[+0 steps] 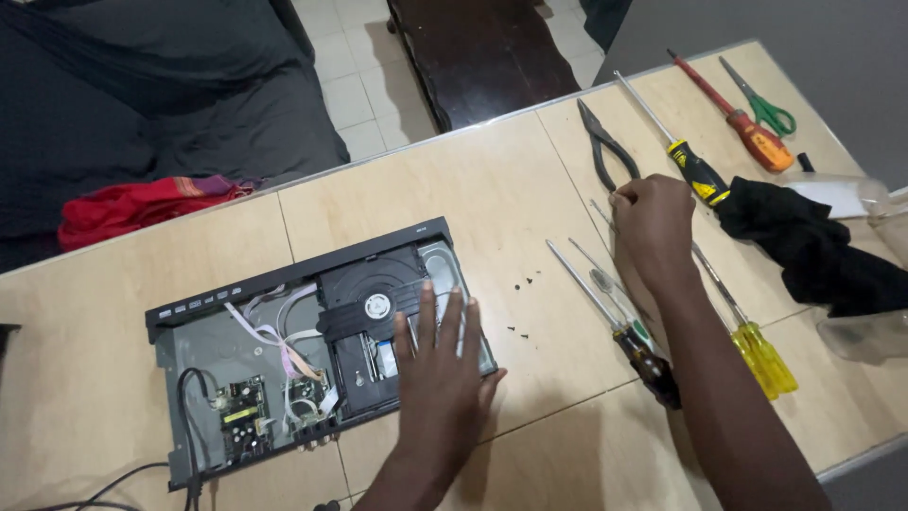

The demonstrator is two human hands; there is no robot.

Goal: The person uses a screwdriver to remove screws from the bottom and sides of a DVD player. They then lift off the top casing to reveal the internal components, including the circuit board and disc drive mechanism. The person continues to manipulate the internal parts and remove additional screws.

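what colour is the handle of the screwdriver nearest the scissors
Orange, on the screwdriver beside the green-handled scissors; the head view shows it best.

Even, fairly bright indoor light falls from above on the pale worktop [492,189], giving soft, short shadows under the hands. No strong glare. Focus is sharp at centre; edges bend slightly from the wide lens.

Both arms come into the picture from the lower edge, bare from the forearm down, with no sleeve, glove, watch or ring showing. The left hand [443,369] shows short nails on its four long fingers. The right hand [654,225] shows only its back and knuckles.
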